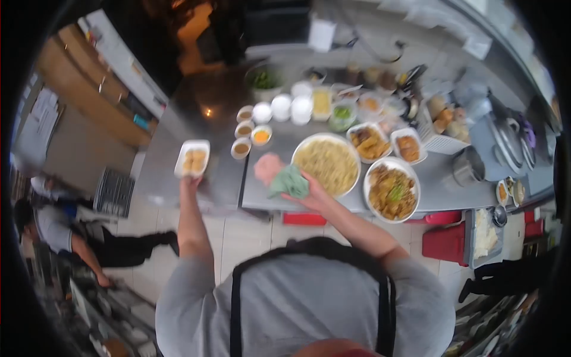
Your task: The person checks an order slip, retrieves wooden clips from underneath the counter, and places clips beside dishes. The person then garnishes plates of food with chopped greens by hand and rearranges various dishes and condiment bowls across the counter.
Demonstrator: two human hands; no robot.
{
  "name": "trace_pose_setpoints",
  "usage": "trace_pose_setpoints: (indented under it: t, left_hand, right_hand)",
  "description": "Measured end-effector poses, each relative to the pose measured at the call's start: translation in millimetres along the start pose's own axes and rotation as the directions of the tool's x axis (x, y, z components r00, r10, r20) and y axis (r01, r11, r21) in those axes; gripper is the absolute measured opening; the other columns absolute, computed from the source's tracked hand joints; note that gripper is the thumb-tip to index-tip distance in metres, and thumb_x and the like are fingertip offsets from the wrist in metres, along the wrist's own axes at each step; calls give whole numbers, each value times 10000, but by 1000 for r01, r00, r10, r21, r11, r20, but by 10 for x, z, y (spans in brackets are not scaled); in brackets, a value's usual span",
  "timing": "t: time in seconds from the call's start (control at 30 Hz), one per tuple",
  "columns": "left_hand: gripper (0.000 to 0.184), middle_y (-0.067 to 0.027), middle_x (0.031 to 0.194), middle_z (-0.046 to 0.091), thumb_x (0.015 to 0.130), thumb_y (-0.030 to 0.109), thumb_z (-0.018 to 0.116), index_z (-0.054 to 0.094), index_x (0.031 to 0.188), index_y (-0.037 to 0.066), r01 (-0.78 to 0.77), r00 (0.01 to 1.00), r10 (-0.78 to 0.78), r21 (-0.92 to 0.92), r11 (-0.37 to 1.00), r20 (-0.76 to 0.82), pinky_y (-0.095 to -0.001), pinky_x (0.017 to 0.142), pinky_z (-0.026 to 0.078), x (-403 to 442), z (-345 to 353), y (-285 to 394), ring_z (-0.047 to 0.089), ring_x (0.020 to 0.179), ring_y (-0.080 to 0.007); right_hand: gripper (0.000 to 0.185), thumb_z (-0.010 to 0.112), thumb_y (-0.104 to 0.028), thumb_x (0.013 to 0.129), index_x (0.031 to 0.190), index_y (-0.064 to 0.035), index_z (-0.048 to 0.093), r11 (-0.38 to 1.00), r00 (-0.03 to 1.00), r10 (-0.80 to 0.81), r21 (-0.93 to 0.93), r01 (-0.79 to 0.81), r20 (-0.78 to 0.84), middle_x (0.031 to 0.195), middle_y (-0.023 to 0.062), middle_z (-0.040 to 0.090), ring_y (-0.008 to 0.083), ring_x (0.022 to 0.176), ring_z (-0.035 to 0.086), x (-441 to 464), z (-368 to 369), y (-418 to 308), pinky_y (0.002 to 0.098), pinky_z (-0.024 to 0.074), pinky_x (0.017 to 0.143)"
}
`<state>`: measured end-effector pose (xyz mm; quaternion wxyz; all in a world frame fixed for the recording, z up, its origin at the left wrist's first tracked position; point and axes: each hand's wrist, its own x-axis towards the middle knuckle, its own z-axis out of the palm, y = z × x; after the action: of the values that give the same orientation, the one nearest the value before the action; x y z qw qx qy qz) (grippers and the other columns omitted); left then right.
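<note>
My left hand grips the near edge of a small white rectangular dish, which holds several pale golden pieces of food. The dish is over the left part of the steel counter; I cannot tell whether it rests on it. Closer to the middle, my right hand has its fingers around a crumpled green cloth. A pink cloth lies against the green one. Just beyond my right hand stands a large white bowl of noodles.
Small sauce cups, stacked white containers and a bowl of greens stand behind. To the right are a brown-topped bowl, a white basket and a red bin. A co-worker is at left.
</note>
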<state>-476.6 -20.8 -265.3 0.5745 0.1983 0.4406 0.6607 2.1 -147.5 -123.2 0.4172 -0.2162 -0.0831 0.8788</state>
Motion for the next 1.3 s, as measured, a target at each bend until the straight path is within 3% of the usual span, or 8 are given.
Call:
trace_pose_setpoints:
  t: [0.27, 0.43, 0.73, 0.93, 1.03, 1.1, 1.23, 1.3]
  left_hand:
    - [394, -212, 1017, 506, 728, -35, 410, 361, 1117, -69, 130, 989, -105, 255, 958, -109, -368, 654, 547, -1535, 1092, 328, 574, 860, -316]
    - [444, -201, 972, 524, 711, -25, 444, 336, 1137, -89, 175, 984, -157, 387, 905, -78, -342, 654, 546, -2268, 1536, 386, 584, 842, -299]
    - [498, -161, 1027, 519, 705, -9, 455, 338, 1188, -43, 330, 903, -413, 429, 841, 116, -324, 702, 524, -2511, 1733, 415, 588, 845, -234]
    - [538, -194, 996, 521, 690, -30, 450, 299, 1206, -65, 310, 913, -400, 503, 807, 78, -332, 660, 528, -2363, 1513, 671, 589, 827, -253]
    - [543, -195, 997, 521, 692, -42, 438, 291, 1215, -57, 270, 925, -371, 545, 793, 82, -332, 645, 530, -2174, 1315, 843, 590, 824, -259]
    - [548, -203, 1006, 518, 695, -47, 433, 286, 1223, -44, 215, 938, -338, 642, 736, 73, -334, 637, 530, -1997, 1098, 861, 593, 814, -262]
    - [550, -203, 997, 520, 695, -48, 433, 289, 1225, -31, 243, 887, -449, 718, 652, 107, -339, 640, 530, -1834, 979, 743, 596, 802, -263]
    - [543, -200, 1001, 517, 696, -58, 421, 290, 1222, -24, 275, 855, -506, 728, 628, 114, -355, 654, 529, -1784, 952, 632, 592, 813, -268]
  right_hand:
    - [296, 401, -336, 868, 1095, -153, 453, 973, 979, 199, 121, -194, -30, 1074, 28, 497, 194, 1038, 465, 892, 365, 1120, 464, 362, 891]
    - [343, 389, -300, 869, 1134, -85, 419, 952, 952, -302, 65, 299, 46, 1151, 83, 460, 243, 1077, 440, 1157, 594, 1052, 388, 337, 935]
    - [274, 371, -238, 882, 1094, -78, 436, 943, 972, 8, 321, -85, 233, 1034, 108, 499, 244, 989, 496, 1047, 448, 1215, 390, 437, 825]
    - [257, 415, -235, 866, 1034, -55, 489, 954, 997, 26, -295, -46, -72, 959, 86, 556, 182, 870, 563, 719, 291, 897, 314, 476, 752]
    - [261, 421, -258, 865, 975, -41, 513, 742, 886, -433, -624, 244, -169, 884, 85, 572, 167, 793, 572, 957, 262, 253, 289, 471, 695]
    - [377, 425, -373, 850, 961, -33, 542, 196, 687, -722, -926, 323, 87, 864, 110, 588, 197, 761, 574, 1002, 444, -290, 283, 443, 703]
    - [522, 350, -521, 807, 1048, -107, 556, -498, 403, -843, -802, -332, 356, 1116, 166, 495, 315, 1086, 402, 1211, 365, -643, 465, 316, 857]
    - [461, 432, -436, 808, 1147, -128, 484, -613, 256, -790, -741, -276, 558, 1150, 175, 468, 326, 1076, 414, 977, 475, -402, 482, 325, 850]
